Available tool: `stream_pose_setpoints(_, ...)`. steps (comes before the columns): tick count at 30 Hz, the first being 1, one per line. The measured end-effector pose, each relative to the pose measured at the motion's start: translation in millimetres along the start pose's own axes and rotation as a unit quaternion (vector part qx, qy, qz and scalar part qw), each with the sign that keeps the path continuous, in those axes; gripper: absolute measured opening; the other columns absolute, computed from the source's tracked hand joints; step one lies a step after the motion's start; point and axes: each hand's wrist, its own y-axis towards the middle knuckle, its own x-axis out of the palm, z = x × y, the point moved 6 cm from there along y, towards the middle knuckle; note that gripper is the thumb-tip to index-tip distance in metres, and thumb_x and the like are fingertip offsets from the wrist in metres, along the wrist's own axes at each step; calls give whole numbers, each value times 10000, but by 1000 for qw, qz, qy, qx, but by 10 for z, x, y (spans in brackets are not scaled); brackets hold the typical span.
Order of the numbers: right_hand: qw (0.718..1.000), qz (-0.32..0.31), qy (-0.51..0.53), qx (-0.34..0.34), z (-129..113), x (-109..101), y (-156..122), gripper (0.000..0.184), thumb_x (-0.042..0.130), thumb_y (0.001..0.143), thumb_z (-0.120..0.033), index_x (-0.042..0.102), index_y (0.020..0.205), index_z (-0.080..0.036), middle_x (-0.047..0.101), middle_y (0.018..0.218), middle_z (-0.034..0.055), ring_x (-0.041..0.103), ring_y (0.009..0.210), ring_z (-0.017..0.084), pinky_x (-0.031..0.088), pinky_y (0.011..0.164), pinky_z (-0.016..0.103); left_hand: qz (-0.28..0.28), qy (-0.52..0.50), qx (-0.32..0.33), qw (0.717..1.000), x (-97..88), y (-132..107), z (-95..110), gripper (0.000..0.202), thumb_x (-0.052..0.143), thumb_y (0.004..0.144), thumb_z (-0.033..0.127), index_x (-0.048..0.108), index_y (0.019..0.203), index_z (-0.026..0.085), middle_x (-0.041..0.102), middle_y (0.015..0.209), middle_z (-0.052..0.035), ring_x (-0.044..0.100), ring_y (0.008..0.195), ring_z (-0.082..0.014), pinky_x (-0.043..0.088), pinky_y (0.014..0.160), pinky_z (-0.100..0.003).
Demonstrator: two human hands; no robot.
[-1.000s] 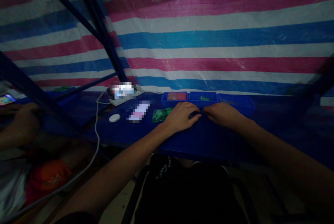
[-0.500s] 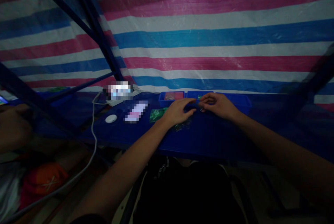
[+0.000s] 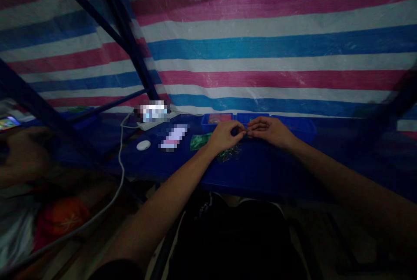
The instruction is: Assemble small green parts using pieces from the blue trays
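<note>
My left hand (image 3: 227, 135) is closed in a pinch, its thumb and forefinger tips together. Right beside it, my right hand (image 3: 269, 130) has its fingers pressed together, and the fingertips of both hands meet above the blue table. What they pinch is too small and dark to make out. Below my left hand lies a heap of small shiny pieces (image 3: 229, 154). A green packet (image 3: 199, 141) rests left of my left wrist. Behind the hands stand a blue tray with pinkish contents (image 3: 217, 118), a second blue tray (image 3: 244, 118) and a third blue tray (image 3: 301, 128), partly hidden.
A blurred phone-like screen (image 3: 174, 137), a round white object (image 3: 143, 145) and a white power strip (image 3: 158, 121) are on the table's left. A white cable (image 3: 121, 162) hangs over the edge. Blue metal posts (image 3: 125, 45) rise at left. Another person's hand (image 3: 26, 156) is at far left.
My left thumb and forefinger have closed into a pinch, and the two hands' fingertips have come together. The view has shifted slightly.
</note>
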Motion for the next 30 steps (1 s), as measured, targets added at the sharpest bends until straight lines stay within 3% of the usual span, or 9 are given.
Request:
stream_pose_setpoints(5,999,18,-24,-16,-19,-2,15,337,841,739,-320,684,1017,-209,773,930,64,748,831,215,613,854,409,-1,-2,2,1000,23,10,-8,127,635,899,234,695,1008,211,757,960,-44,706,896,-201,553,833,-372)
stream_pose_setpoints(10,999,40,11,-6,1,8,8,320,850,731,-311,684,984,-209,759,866,57,745,747,215,626,786,402,43,3,36,998,-18,-6,49,446,704,866,229,591,1298,228,695,1174,-95,671,1077,-239,558,909,-415)
stream_pose_setpoints(16,990,84,108,29,88,-43,-3,413,907,678,-340,686,998,-202,765,903,62,751,819,223,646,771,378,19,27,108,994,5,-28,145,412,770,831,235,661,1228,253,649,1240,-90,608,1186,-263,499,1056,-478)
stream_pose_setpoints(22,986,81,117,82,140,-87,-3,398,875,722,-301,695,1062,-196,781,961,91,753,875,229,634,679,300,20,27,101,994,25,-26,101,388,711,897,253,643,1279,247,678,1190,-85,621,1149,-245,510,1033,-458)
stream_pose_setpoints(30,991,20,100,85,102,23,-18,408,811,804,-324,688,1178,-214,770,1052,113,742,917,229,611,647,282,36,29,53,998,-20,-16,56,196,556,949,166,697,1077,212,727,1050,-60,672,1019,-207,538,946,-420)
